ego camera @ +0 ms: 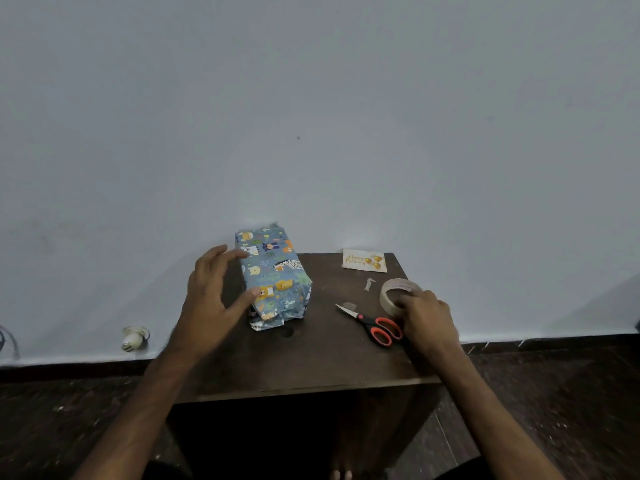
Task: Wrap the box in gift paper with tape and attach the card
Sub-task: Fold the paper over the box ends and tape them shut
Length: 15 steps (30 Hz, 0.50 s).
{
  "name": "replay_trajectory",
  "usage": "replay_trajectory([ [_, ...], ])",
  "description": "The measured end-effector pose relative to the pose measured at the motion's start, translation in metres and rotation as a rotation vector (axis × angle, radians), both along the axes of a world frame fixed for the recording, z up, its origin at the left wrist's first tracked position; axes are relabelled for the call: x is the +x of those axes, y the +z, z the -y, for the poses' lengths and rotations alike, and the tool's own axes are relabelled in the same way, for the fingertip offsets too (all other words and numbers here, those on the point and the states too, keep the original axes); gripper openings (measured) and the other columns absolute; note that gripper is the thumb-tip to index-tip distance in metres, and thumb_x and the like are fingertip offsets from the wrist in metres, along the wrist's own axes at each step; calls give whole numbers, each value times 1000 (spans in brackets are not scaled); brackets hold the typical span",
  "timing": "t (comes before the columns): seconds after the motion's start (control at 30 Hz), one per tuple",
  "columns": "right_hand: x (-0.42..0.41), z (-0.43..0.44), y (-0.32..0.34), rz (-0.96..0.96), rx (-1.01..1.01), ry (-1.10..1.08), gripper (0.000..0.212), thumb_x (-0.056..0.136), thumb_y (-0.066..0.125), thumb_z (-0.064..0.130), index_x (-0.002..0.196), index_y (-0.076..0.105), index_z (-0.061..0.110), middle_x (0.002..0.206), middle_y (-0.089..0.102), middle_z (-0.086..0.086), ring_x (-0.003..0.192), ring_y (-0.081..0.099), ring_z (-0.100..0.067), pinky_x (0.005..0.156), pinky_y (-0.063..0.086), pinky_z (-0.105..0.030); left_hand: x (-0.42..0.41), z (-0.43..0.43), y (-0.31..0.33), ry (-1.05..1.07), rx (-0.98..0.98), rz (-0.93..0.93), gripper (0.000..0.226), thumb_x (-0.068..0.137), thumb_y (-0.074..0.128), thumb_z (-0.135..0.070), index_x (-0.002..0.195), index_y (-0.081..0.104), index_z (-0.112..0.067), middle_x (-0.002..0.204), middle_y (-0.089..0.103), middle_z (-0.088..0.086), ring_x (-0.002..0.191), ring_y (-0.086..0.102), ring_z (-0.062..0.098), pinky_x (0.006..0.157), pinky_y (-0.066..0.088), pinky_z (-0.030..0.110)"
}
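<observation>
While the left hand [211,299] rests spread fingers [221,252] against the wrapped box [277,275], the right hand [429,320] apparently grips the tape roll [391,289].

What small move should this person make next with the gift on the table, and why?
Probably lift the tape roll and pull a strip free. The right hand grips it, the left hand touches the wrapped box with spread fingers, and the card lies apart near the far edge of the table, not yet attached. The scissors lie ready beside the roll.
</observation>
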State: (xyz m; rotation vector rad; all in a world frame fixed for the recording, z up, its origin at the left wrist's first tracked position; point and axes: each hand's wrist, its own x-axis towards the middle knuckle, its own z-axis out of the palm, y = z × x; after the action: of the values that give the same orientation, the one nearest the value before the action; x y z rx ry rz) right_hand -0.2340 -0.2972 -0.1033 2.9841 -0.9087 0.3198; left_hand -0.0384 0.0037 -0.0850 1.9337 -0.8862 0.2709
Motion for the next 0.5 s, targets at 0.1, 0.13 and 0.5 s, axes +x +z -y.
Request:
replay_trajectory([
  [0.1, 9, -12, -3, 183, 65, 55, 33, 92, 61, 11, 124, 65, 15, 127, 59, -6, 116, 49, -29, 90, 43, -37, 7, -4, -8, -121, 185, 65, 82, 66, 74, -65, 140, 44, -45, 160, 20, -8, 148, 25, 15, 116, 31, 39],
  [0.13, 15, -21, -3, 268, 124, 75, 24, 93, 61, 14, 116, 68, 12, 119, 61, -7, 112, 51, -28, 88, 44, -36, 9, -4, -10, -147, 241, 88, 90, 63, 80, -62, 143, 42, -46, 163, 14, -7, 150, 20, 15, 117, 30, 40],
  [0.5, 52, -52, -23, 353, 276, -79, 26, 92, 63, 39, 76, 60, 19, 78, 57, 4, 82, 60, -21, 76, 47, -39, 5, 7, -19, -202, 273, -79, 108, 65, 93, -18, 145, 30, -55, 164, 4, -16, 144, 33, 9, 107, 46, 35],
])
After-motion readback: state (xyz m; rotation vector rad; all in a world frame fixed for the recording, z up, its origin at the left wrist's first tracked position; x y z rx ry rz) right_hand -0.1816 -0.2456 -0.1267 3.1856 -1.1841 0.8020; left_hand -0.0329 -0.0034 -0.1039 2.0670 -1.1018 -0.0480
